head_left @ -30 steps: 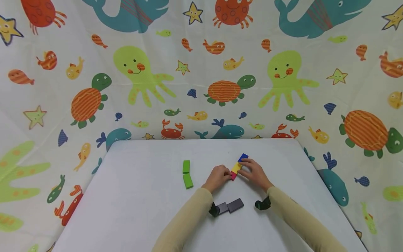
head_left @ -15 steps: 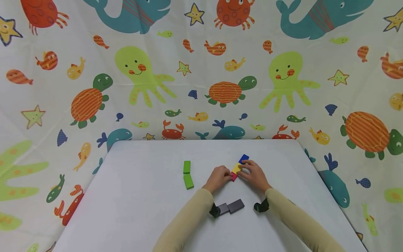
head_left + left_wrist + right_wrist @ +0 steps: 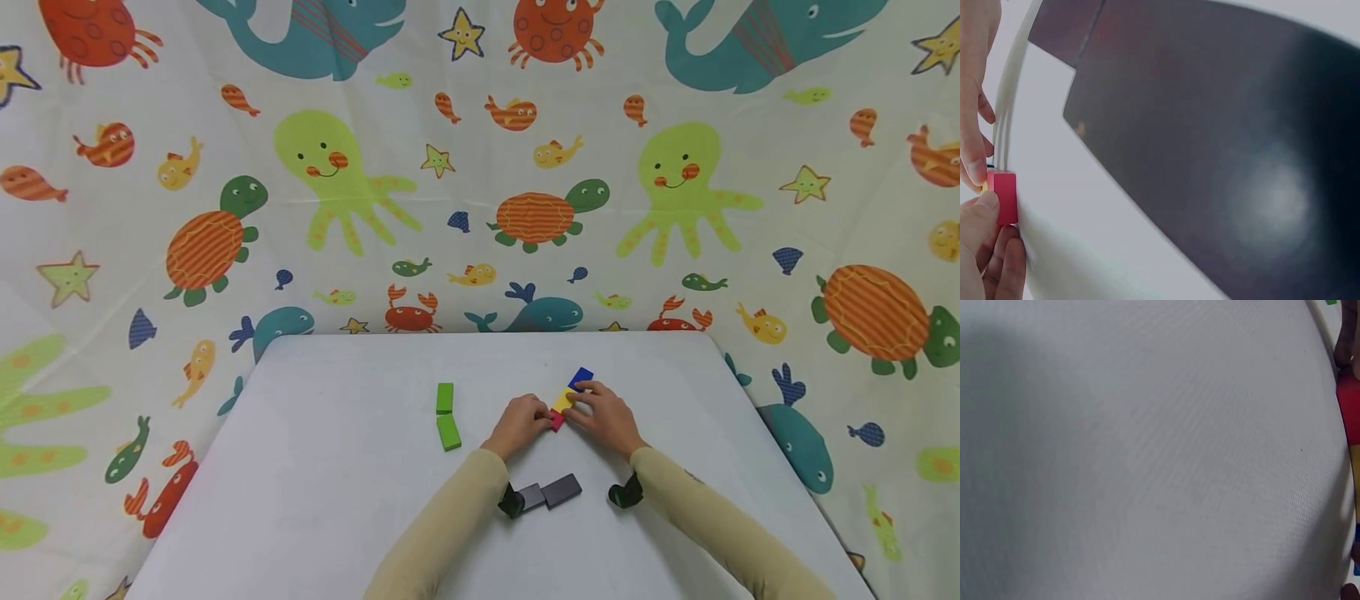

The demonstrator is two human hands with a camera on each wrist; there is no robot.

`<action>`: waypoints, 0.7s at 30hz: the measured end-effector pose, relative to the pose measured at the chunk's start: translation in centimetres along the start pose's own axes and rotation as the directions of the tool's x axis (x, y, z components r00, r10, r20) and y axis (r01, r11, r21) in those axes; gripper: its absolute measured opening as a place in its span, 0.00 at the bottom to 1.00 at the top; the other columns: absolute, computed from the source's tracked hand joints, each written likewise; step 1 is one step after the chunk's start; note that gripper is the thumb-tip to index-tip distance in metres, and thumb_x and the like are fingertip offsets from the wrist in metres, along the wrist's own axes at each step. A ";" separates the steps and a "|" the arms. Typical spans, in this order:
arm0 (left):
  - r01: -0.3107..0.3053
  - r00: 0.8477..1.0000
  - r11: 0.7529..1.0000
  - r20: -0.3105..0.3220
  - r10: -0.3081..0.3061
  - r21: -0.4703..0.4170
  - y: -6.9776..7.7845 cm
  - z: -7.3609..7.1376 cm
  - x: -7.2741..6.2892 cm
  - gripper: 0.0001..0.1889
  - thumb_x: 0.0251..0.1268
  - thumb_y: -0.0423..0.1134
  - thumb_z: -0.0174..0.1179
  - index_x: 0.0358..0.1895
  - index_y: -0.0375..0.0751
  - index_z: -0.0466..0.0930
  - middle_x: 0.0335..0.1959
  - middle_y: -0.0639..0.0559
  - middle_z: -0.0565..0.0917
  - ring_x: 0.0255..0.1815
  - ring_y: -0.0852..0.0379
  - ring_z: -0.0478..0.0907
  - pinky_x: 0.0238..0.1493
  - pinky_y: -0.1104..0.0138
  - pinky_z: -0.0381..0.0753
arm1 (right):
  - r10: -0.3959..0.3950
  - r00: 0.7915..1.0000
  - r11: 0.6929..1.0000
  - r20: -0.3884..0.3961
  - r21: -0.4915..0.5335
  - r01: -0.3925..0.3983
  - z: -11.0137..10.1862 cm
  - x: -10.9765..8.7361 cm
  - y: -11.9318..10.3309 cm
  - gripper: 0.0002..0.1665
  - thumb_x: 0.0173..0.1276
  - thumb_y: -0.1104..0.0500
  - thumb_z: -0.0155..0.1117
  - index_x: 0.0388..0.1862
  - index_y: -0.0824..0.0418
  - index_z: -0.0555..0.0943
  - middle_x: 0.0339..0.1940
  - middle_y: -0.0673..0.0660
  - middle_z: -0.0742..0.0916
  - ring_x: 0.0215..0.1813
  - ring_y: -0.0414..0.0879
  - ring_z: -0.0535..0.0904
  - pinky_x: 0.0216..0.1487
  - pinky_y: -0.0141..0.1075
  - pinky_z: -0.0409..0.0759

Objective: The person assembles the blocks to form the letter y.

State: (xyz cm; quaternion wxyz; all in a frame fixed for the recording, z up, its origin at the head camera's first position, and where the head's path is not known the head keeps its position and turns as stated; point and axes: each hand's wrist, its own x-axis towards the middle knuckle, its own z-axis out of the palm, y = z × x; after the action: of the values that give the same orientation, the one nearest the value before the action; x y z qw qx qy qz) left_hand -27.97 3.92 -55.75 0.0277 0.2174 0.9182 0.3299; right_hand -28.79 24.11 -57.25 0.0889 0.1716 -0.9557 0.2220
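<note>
On my feed, the left hand (image 3: pixel 518 423) pinched the red block (image 3: pixel 1007 195), rowed with the yellow block (image 3: pixel 562 401) and blue block (image 3: pixel 582 376) on the desk (image 3: pixel 337 458); the right hand (image 3: pixel 609 418) touched yellow, whether gripping I couldn't tell.

Your left sleeve (image 3: pixel 446 525): tan, long, plain. Your right sleeve (image 3: pixel 723 517): matching tan, one small dark mark (image 3: pixel 693 477) on the forearm. Your wrist devices (image 3: pixel 512 502): two, black, compact. Your fingers (image 3: pixel 1012 269): bare.
</note>
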 end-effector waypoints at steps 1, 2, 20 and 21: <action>-0.001 1.000 1.000 0.000 0.001 0.002 0.0 0.0 0.0 0.05 0.62 0.38 0.67 0.37 0.41 0.89 0.32 0.56 0.81 0.35 0.63 0.75 0.42 0.72 0.76 | 0.000 1.000 1.000 0.006 -0.005 0.000 0.0 0.0 0.0 0.25 0.60 0.47 0.73 0.52 0.58 0.86 0.58 0.61 0.81 0.58 0.58 0.78 0.54 0.54 0.78; -0.001 1.000 1.000 0.001 0.001 0.004 -0.1 0.1 0.0 0.05 0.62 0.38 0.67 0.37 0.41 0.89 0.32 0.56 0.81 0.35 0.63 0.75 0.42 0.72 0.76 | -0.002 1.000 1.000 0.012 -0.008 0.002 -0.1 0.0 0.0 0.25 0.60 0.47 0.73 0.52 0.58 0.86 0.59 0.61 0.81 0.58 0.58 0.78 0.54 0.54 0.78; 0.025 0.999 1.000 0.043 -0.025 -0.002 -0.2 -0.6 0.0 0.08 0.64 0.38 0.66 0.44 0.42 0.88 0.36 0.55 0.81 0.38 0.62 0.75 0.46 0.72 0.76 | -0.030 0.999 0.999 0.032 -0.017 0.030 -0.2 0.5 0.4 0.24 0.60 0.44 0.72 0.51 0.55 0.87 0.58 0.59 0.82 0.58 0.57 0.78 0.54 0.52 0.78; 0.019 0.999 1.000 0.046 -0.018 -0.003 -0.3 -0.7 0.0 0.09 0.64 0.38 0.66 0.45 0.42 0.88 0.37 0.55 0.81 0.38 0.62 0.75 0.46 0.72 0.77 | -0.025 0.999 1.000 0.033 -0.017 0.026 -0.2 0.5 0.4 0.25 0.60 0.44 0.73 0.51 0.56 0.87 0.58 0.59 0.82 0.58 0.57 0.78 0.55 0.52 0.78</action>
State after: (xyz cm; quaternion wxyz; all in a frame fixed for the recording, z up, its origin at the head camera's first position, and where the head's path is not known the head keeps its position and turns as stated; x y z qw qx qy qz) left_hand -28.24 3.26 -55.38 0.0522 0.2163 0.9188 0.3260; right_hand -29.35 24.41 -57.16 0.0777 0.1866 -0.9566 0.2098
